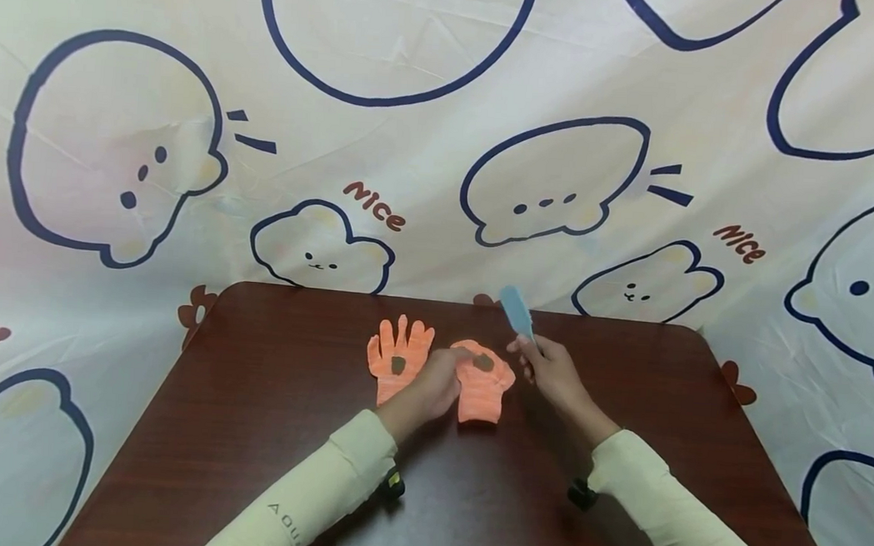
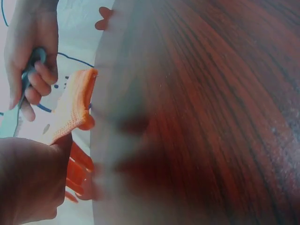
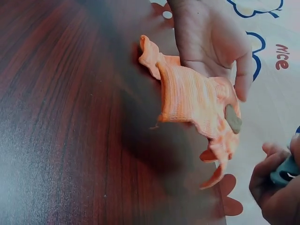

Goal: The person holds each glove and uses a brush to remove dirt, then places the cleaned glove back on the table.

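Observation:
My left hand [image 1: 438, 383] holds an orange knitted glove [image 1: 480, 403] above the table, its thumb along the glove's upper side. In the right wrist view, a brownish-green patch [image 3: 233, 119] shows on this glove, whose fingers droop downward. To the right, my right hand [image 1: 554, 374] grips the handle of a light blue brush-like tool [image 1: 516, 311], its flat head pointing up and away; its exact kind is unclear. A second orange glove [image 1: 391, 387] lies on the table left of the held one, fingers spread away from me, with a similar dark patch [image 1: 397, 365].
The dark brown wooden table [image 1: 262, 429] ends at a far edge close to a pale cloth backdrop [image 1: 429, 156] printed with cartoon outlines. A dark strap device sits under each wrist, near the sleeve cuffs.

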The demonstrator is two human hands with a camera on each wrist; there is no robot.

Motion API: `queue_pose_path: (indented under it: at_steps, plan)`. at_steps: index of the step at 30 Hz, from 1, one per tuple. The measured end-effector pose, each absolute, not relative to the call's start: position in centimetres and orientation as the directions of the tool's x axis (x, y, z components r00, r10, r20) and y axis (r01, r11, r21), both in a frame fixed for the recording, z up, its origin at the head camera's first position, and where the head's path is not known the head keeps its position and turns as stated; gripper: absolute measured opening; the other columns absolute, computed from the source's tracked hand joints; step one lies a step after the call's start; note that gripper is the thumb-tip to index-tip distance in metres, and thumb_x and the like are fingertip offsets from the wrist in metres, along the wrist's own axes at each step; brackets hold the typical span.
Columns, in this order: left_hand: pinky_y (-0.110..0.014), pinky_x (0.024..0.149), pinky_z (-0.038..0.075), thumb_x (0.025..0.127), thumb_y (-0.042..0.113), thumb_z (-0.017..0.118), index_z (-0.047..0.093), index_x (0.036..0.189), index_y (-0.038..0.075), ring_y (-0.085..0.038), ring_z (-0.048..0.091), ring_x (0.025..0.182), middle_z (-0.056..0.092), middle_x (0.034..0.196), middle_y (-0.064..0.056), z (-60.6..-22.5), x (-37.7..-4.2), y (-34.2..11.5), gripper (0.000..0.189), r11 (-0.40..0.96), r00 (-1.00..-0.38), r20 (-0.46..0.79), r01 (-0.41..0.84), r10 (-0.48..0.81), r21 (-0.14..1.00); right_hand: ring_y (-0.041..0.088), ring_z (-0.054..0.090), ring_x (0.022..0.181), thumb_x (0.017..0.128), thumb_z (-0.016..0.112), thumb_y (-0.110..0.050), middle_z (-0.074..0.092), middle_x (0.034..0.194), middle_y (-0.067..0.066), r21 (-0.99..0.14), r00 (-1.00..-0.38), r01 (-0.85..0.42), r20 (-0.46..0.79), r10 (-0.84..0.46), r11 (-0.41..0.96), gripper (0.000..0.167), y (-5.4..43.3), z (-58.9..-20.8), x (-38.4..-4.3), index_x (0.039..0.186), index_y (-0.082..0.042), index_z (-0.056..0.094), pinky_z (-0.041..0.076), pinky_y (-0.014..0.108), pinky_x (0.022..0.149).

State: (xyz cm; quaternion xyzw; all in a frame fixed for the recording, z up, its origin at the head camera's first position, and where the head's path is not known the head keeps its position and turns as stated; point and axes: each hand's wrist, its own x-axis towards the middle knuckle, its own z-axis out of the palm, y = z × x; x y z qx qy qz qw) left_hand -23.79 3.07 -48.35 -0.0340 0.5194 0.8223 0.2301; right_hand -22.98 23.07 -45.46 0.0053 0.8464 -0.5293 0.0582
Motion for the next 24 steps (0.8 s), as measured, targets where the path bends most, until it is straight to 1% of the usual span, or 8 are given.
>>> queue_pose_path:
  at_steps: [1,4,6,8,11,13,17,24]
  plan:
    - [-0.054,0.129,-0.004,0.103,0.010,0.044,0.025,0.151,-0.015,-0.033,-0.015,0.158,-0.011,0.172,-0.015,-48.4,-23.9,3.0,0.058,-0.375,-0.890,-0.288,-0.417,0.354,0.828,0.016,0.051,0.070,0.109,0.040,-0.048,0.054,0.086,0.005,-0.895,-0.991,0.068,-0.110,-0.071,0.441,0.050,23.1,-45.4,-22.9,0.119,-0.006,0.066,0.047,0.028,0.061]
    - [-0.052,0.129,-0.006,0.105,0.010,0.037,-0.005,0.160,-0.005,-0.033,-0.019,0.157,-0.018,0.171,-0.015,-48.4,-24.0,2.9,0.071,-0.408,-0.878,-0.271,-0.432,0.395,0.804,0.015,0.050,0.063,0.108,0.041,-0.050,0.056,0.080,0.006,-0.909,-0.983,0.058,-0.125,-0.136,0.413,0.052,23.1,-45.3,-22.6,0.119,-0.005,0.064,0.045,0.027,0.053]
    - [-0.049,0.130,0.001,0.106,0.010,0.035,-0.002,0.161,-0.005,-0.032,-0.009,0.159,-0.010,0.172,-0.015,-48.4,-24.0,2.7,0.068,-0.413,-0.868,-0.269,-0.445,0.417,0.795,0.015,0.051,0.062,0.108,0.041,-0.050,0.059,0.080,0.008,-0.920,-0.974,0.046,-0.128,-0.187,0.390,0.052,23.0,-45.2,-22.4,0.120,-0.003,0.060,0.045,0.027,0.051]
    - [-0.048,0.130,0.010,0.107,0.011,0.032,0.007,0.161,-0.005,-0.031,0.007,0.160,0.005,0.172,-0.016,-48.3,-24.1,2.5,0.061,-0.420,-0.858,-0.258,-0.454,0.444,0.786,0.015,0.051,0.063,0.109,0.042,-0.048,0.060,0.082,0.010,-0.929,-0.966,0.040,-0.129,-0.222,0.367,0.051,22.9,-45.1,-22.1,0.118,0.000,0.057,0.044,0.026,0.052]
    - [-0.047,0.129,0.019,0.110,0.012,0.028,0.015,0.160,-0.005,-0.031,0.021,0.157,0.020,0.170,-0.016,-48.4,-24.1,2.3,0.055,-0.439,-0.851,-0.247,-0.462,0.464,0.770,0.016,0.050,0.064,0.110,0.042,-0.043,0.059,0.082,0.011,-0.936,-0.960,0.052,-0.142,-0.240,0.349,0.047,22.5,-45.0,-21.7,0.111,0.001,0.056,0.042,0.025,0.053]
    - [-0.046,0.128,0.020,0.111,0.013,0.026,0.013,0.160,-0.005,-0.030,0.021,0.157,0.018,0.171,-0.015,-48.5,-24.2,2.3,0.054,-0.457,-0.852,-0.238,-0.463,0.466,0.759,0.017,0.049,0.064,0.111,0.041,-0.039,0.056,0.079,0.009,-0.936,-0.958,0.069,-0.158,-0.239,0.345,0.044,22.2,-45.0,-21.4,0.106,0.002,0.055,0.042,0.025,0.054]
    - [-0.048,0.130,0.008,0.112,0.013,0.026,0.011,0.160,-0.006,-0.028,0.005,0.160,0.003,0.173,-0.011,-48.7,-24.3,2.4,0.054,-0.499,-0.868,-0.206,-0.437,0.451,0.748,0.018,0.047,0.058,0.110,0.042,-0.038,0.050,0.070,0.004,-0.925,-0.953,0.121,-0.210,-0.219,0.360,0.041,21.3,-45.0,-20.7,0.094,-0.002,0.053,0.043,0.027,0.051]
    - [-0.048,0.129,0.013,0.112,0.012,0.027,0.029,0.155,-0.007,-0.025,0.010,0.158,0.012,0.172,-0.012,-49.0,-24.5,2.8,0.047,-0.522,-0.881,-0.144,-0.390,0.450,0.759,0.018,0.040,0.052,0.111,0.043,-0.035,0.046,0.067,0.003,-0.910,-0.949,0.164,-0.251,-0.191,0.381,0.038,20.5,-45.4,-20.1,0.089,-0.005,0.053,0.034,0.026,0.046]
